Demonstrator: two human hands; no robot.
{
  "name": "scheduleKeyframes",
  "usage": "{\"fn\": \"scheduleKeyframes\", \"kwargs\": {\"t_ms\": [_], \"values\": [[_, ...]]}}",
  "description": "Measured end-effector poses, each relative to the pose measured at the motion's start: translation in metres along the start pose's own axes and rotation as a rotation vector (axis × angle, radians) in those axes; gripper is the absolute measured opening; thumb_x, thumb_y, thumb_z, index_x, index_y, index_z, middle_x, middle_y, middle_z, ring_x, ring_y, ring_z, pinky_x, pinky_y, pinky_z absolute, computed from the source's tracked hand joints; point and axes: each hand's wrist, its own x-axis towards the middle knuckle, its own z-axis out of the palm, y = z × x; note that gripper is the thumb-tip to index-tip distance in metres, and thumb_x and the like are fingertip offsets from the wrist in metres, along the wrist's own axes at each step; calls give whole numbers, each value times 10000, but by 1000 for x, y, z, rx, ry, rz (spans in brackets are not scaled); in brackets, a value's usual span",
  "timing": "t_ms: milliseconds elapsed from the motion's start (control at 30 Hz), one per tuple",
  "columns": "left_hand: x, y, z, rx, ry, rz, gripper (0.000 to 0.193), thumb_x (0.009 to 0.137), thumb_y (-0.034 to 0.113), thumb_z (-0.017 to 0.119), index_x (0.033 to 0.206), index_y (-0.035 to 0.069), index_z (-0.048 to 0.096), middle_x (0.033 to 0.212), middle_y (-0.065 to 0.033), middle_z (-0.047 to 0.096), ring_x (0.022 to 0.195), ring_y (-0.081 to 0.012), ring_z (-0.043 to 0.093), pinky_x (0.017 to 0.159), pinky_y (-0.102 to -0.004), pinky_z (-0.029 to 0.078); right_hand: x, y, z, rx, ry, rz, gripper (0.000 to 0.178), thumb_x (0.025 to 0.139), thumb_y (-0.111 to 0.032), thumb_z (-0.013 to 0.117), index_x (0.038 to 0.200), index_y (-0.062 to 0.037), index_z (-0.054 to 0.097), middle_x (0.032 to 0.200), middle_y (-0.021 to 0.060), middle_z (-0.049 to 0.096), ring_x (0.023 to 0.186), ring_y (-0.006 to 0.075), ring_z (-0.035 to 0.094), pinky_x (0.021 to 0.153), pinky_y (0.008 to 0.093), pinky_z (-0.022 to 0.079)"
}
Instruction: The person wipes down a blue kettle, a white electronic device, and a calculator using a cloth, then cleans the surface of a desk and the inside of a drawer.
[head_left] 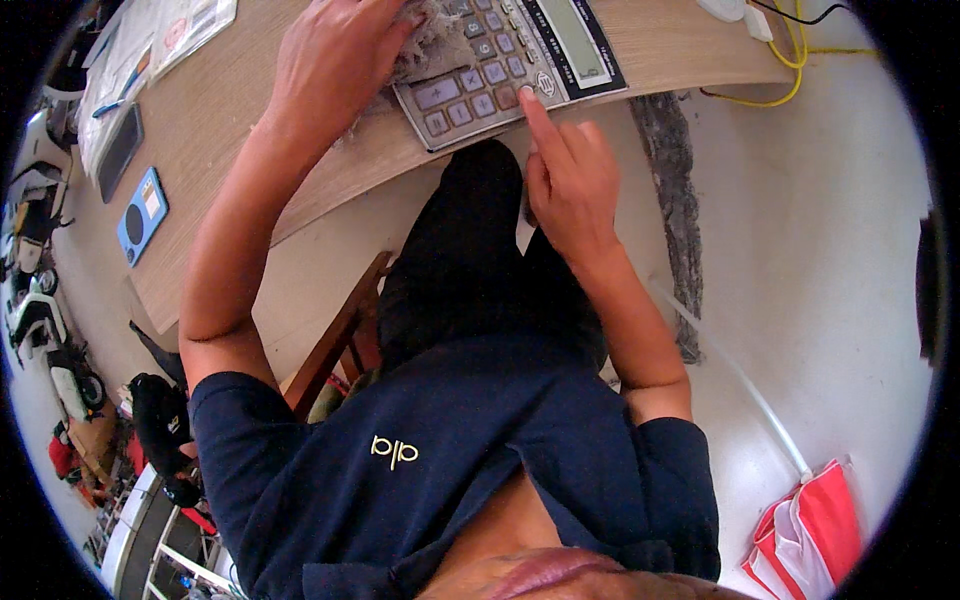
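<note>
A large calculator (pixel 480 105) with grey keys and a display lies tilted at the near edge of the wooden table. A frayed grey rag (pixel 440 45) rests over its left part. My left hand (pixel 340 60) reaches in from the left and has its fingers closed at the rag; its fingertips are partly cut off by the top of the picture. My right hand (pixel 575 175) stretches its index finger onto a corner key at the calculator's near right edge. Its other fingers are curled, and it holds nothing.
On the table (pixel 220 160) lie a blue phone (pixel 135 235), a dark phone (pixel 120 155), a blue pen (pixel 108 108) and plastic packets (pixel 170 40). A yellow cable (pixel 790 75) hangs at the right. A white stick (pixel 750 390) leads to a red-and-white thing (pixel 825 515) on the floor.
</note>
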Motion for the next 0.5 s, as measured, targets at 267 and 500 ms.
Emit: {"fn": "scheduleKeyframes", "kwargs": {"t_ms": [267, 500], "values": [[-16, -8, 19, -83, 30, -69, 250, 816, 70, 655, 1066, 79, 642, 1087, -127, 621, 1008, -362, 607, 858, -399, 511, -14, 5, -6, 87, -12, 53, 429, 791, -21, 656, 1216, -81, 647, 742, 61, 533, 728, 253, 540, 633, 352, 465], [-13, 30, 45, -292, -154, 193, 338, 790, 50, 664, 1122, 99, 626, 1171, -93, 604, 1092, -313, 574, 911, -410, 488, -14, 24, 3, 578, 335, 674, 457, 932, -199, 646, 1330, -38, 487, 1098, 101, 574, 950, 184, 571, 749, 291, 480]]}}
